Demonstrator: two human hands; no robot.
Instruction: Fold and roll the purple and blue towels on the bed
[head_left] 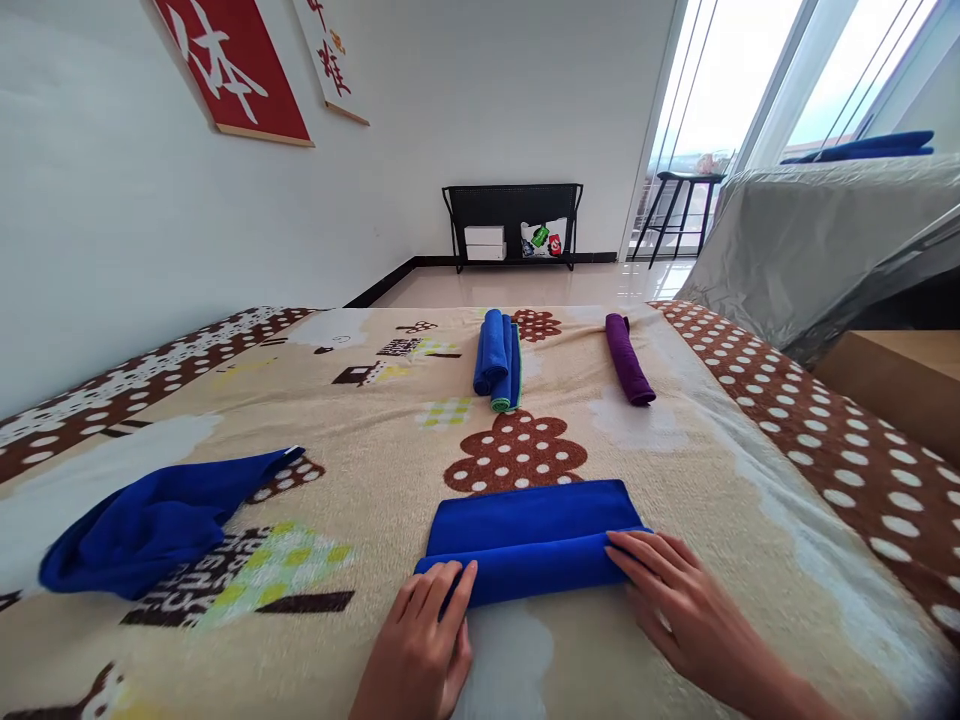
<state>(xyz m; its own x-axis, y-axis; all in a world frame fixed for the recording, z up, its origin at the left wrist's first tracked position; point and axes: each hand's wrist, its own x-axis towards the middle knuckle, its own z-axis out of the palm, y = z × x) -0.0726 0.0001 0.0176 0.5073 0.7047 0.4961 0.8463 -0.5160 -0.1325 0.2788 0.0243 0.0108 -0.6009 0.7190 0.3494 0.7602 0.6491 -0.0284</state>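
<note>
A dark blue towel (pixel 529 512) lies in front of me on the patterned blanket, its near part rolled into a thick tube and its far part flat. My left hand (pixel 424 635) grips the left end of the roll, fingers bent over the top. At the right end, my right hand (pixel 682 600) has its fingers over the roll and its thumb on the near side. A crumpled blue towel (pixel 165 520) lies apart to the left. Further off, several rolled blue towels (pixel 497 360) are stacked together, and a purple rolled towel (pixel 628 360) lies to their right.
The cream and brown blanket (pixel 375 440) covers the surface under the towels. Beyond it stands a black rack (pixel 512 212) against the wall. To the right are a plastic-covered piece of furniture (pixel 840 215), a cardboard box (pixel 900 375) and a black stool (pixel 686 200) by the window.
</note>
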